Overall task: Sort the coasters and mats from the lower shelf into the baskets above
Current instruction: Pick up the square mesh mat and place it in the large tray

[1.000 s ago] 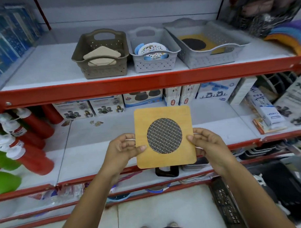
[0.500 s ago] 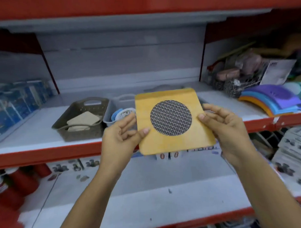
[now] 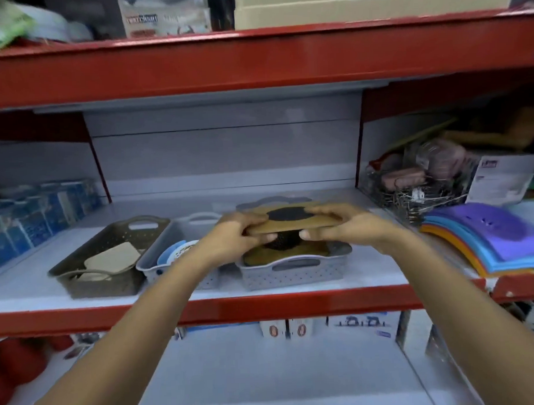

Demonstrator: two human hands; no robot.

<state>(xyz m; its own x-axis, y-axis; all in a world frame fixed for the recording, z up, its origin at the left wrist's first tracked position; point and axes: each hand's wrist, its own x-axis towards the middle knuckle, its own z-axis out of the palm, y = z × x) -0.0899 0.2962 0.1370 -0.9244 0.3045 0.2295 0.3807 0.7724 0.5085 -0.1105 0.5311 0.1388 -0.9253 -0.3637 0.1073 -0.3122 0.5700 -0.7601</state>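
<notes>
I hold a square wooden mat with a black mesh disc (image 3: pixel 290 218) almost flat, just above the wide grey basket (image 3: pixel 295 269). My left hand (image 3: pixel 235 233) grips its left edge and my right hand (image 3: pixel 348 223) grips its right edge. A similar wooden mat (image 3: pixel 258 256) lies inside that basket. To the left stand a smaller grey basket (image 3: pixel 159 266) with round blue and white coasters (image 3: pixel 176 251), and a brown basket (image 3: pixel 89 278) with beige mats (image 3: pixel 113 260).
All three baskets sit on a white shelf with a red front rail (image 3: pixel 263 305). Blue boxes (image 3: pixel 33 216) stand at the left; stacked coloured mats (image 3: pixel 488 240) and a wire basket (image 3: pixel 419 185) at the right. A lower shelf with small boxes (image 3: pixel 294 327) lies beneath.
Both hands have carried the wooden mat up from the lower shelf, tipped it from facing me to nearly flat, and brought it over the wide grey basket. The view has risen.
</notes>
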